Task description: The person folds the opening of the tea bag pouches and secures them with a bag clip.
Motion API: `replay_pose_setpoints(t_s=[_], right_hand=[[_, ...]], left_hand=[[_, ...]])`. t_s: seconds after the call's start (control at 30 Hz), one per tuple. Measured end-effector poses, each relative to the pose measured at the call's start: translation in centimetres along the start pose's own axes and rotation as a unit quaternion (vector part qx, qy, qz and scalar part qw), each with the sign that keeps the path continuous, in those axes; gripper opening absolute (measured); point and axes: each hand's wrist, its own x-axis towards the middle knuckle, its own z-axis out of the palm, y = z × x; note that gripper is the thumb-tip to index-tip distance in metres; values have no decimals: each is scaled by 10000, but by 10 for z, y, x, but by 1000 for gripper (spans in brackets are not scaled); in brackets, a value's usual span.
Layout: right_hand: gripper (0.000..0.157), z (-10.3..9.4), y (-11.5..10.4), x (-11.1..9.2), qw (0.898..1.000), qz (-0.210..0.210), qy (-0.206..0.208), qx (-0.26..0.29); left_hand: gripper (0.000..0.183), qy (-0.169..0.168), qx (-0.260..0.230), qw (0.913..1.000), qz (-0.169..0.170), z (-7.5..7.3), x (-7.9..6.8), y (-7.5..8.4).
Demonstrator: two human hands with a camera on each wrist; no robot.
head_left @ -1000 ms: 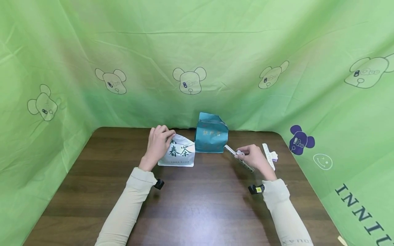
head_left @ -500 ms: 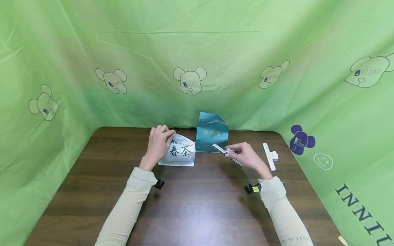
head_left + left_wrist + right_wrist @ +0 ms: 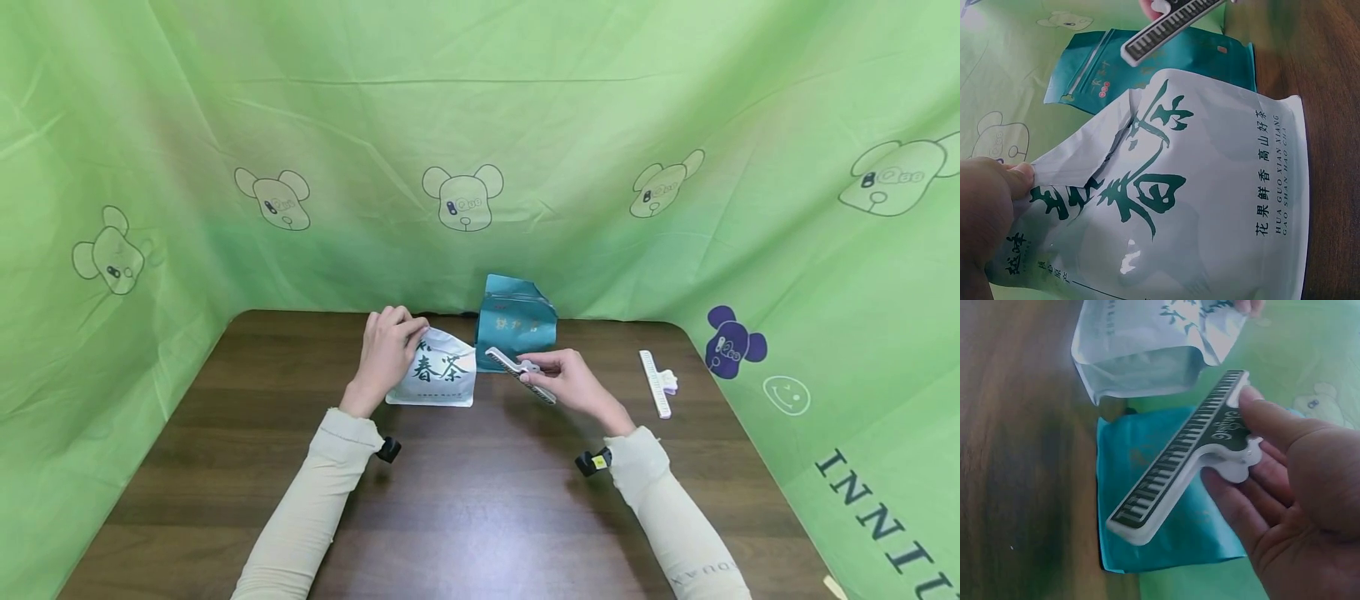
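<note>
A white tea bag (image 3: 438, 375) with green lettering stands on the table, its top folded over. My left hand (image 3: 386, 354) pinches the folded top at its left corner; the left wrist view shows the thumb on the fold (image 3: 1085, 153). In my right hand (image 3: 573, 382) is a long clip (image 3: 1179, 456) with a piano-key pattern, held by its handle between thumb and fingers. The clip hangs in the air just right of the white bag, in front of a teal tea bag (image 3: 516, 321). Its long jaws look closed in the right wrist view.
A second clip, white (image 3: 657, 385), lies on the brown wooden table (image 3: 480, 500) at the right. Behind the table hangs a green curtain (image 3: 360, 250) with bear-head drawings. The teal bag stands near the table's back edge.
My right hand has carried the clip leftward, from beside the second clip to close by the white bag. My left hand and both bags have stayed in place.
</note>
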Motion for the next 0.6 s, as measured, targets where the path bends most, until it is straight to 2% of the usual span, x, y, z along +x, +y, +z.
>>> replay_pose_setpoints(t_s=[0.17, 0.43, 0.6], right_hand=[[34, 7, 2, 7, 9997, -139, 176, -9], [30, 12, 0, 12, 9978, -340, 489, 290], [29, 13, -4, 15, 9976, -365, 491, 313]], left_hand=[[11, 18, 15, 10000, 7, -1, 0, 0], [11, 24, 51, 10000, 24, 0, 0, 0], [11, -10, 39, 10000, 18, -1, 1, 0]])
